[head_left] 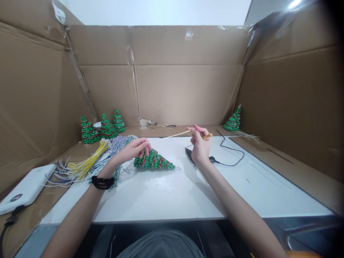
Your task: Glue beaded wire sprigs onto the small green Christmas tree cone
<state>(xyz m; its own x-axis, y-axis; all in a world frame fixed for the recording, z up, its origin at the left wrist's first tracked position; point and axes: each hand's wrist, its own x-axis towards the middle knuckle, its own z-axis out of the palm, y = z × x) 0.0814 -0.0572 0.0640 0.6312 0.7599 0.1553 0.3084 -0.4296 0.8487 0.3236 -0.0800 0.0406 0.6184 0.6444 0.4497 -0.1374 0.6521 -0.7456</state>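
A green beaded Christmas tree [156,161] with red garlands lies on its side on the white board, its clear tip to the right. Curled over its wide left end are the fingers of my left hand [141,147], which is closed on it. My right hand [200,143] is raised to the right of the tree, closed around a tool with a wooden handle [207,136]. A thin pale-yellow strand [177,134] runs from my right fingertips toward the left hand; its far end fades from sight. Below my right hand lies a dark corded tool [189,154].
Bundles of yellow, white and green wires [88,161] lie left of the tree. Several finished trees [108,127] stand behind them, another tree [233,120] at back right. A white box [27,188] sits at left. A black cord [236,163] curves at right. Cardboard walls [188,89] enclose the table.
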